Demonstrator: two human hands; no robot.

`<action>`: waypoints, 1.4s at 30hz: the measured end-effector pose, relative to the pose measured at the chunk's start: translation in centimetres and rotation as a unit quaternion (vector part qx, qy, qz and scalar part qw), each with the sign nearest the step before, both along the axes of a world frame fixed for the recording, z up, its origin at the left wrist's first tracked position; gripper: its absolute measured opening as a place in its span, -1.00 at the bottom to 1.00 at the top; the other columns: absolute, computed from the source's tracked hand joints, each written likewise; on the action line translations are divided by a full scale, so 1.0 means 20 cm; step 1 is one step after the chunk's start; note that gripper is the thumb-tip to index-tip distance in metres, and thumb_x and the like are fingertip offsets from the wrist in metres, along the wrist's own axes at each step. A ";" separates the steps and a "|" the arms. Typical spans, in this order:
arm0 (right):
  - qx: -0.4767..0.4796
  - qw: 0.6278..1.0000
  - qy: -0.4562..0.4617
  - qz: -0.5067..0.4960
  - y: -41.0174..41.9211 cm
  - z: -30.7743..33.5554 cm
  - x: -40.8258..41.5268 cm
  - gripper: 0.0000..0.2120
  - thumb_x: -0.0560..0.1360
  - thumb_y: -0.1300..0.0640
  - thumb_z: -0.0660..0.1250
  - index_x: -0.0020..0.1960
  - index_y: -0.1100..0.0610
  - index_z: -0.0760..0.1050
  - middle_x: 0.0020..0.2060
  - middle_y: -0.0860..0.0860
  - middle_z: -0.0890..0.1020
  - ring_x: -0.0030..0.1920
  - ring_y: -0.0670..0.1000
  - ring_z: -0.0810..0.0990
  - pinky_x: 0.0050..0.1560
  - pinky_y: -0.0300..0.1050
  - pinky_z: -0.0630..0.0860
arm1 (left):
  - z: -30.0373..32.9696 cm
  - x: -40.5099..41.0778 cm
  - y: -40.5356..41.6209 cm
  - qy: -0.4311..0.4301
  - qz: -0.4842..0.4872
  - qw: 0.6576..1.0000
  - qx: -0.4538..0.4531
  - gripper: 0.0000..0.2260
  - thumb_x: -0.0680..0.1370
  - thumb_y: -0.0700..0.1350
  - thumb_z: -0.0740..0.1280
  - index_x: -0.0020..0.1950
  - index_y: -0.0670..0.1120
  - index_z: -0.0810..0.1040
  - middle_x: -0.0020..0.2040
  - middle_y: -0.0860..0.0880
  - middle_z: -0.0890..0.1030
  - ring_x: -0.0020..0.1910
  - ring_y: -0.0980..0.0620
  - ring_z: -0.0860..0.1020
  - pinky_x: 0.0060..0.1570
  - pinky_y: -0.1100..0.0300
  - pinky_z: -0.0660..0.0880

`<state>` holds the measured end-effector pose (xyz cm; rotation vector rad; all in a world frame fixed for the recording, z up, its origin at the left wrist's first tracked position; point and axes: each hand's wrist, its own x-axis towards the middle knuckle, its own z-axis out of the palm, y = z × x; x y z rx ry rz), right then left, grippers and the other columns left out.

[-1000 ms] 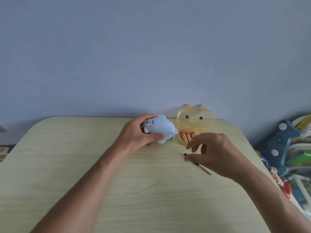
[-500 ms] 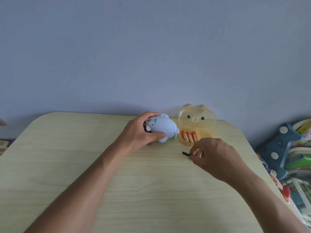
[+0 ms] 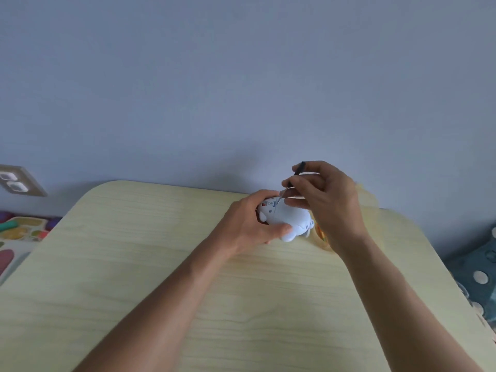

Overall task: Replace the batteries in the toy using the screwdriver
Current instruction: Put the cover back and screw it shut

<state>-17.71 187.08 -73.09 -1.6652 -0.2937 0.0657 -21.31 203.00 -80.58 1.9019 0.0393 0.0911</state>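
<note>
Both hands meet over the far right part of a pale wood-grain tabletop [image 3: 161,264] with rounded corners. The left hand [image 3: 249,224] is wrapped around a small light-blue plastic toy [image 3: 288,220], thumb on its near side and fingers curled over the far side, holding it just above or against the tabletop; which of the two cannot be told. The toy is turned so a panel with small markings faces up at its left end. The right hand [image 3: 327,200] pinches a thin screwdriver [image 3: 291,181] between thumb and fingertips, its dark handle sticking up past the fingers and its slim metal shaft slanting down and to the left, the tip meeting the toy's upturned panel. Behind the right wrist, a translucent orange container [image 3: 322,237] shows only as a blurred sliver, just to the right of the toy. Both bare forearms reach in from the lower edge. A plain blue-grey wall rises behind the tabletop, with a wall socket [image 3: 16,182] at far left. Colourful playthings lie at the left edge, and a blue cushion with white dots [image 3: 480,277] at the right edge.
</note>
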 end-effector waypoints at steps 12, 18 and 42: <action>0.000 0.999 -0.021 -0.036 0.08 -0.08 0.00 -0.90 0.57 0.31 0.30 0.06 0.19 0.55 -0.15 0.09 0.73 -0.20 0.04 0.75 -0.36 -0.20 0.60 | 0.01 0.01 0.00 -0.005 -0.002 1.000 0.006 -0.52 0.40 -0.09 0.58 0.26 0.20 0.57 -0.07 0.05 0.73 -0.33 -0.06 0.72 -0.16 0.00 0.70; -0.062 0.997 -0.052 0.005 0.07 -0.06 0.00 -0.86 0.56 0.28 0.34 0.05 0.11 0.62 -0.16 0.03 0.73 -0.14 -0.04 0.74 -0.22 -0.13 0.67 | 0.01 0.00 0.00 -0.007 -0.007 1.000 0.016 -0.55 0.43 -0.08 0.57 0.27 0.15 0.56 -0.09 0.06 0.72 -0.37 0.04 0.70 -0.23 0.18 0.66; -0.064 0.991 -0.088 0.081 0.09 -0.03 0.05 -0.75 0.62 0.24 0.27 0.19 0.06 0.66 -0.06 -0.01 0.74 0.01 -0.02 0.71 0.03 0.00 0.68 | 0.02 0.00 0.01 0.003 -0.007 1.000 0.016 -0.55 0.42 -0.01 0.58 0.27 0.15 0.56 -0.06 0.05 0.73 -0.33 0.01 0.73 -0.11 0.00 0.70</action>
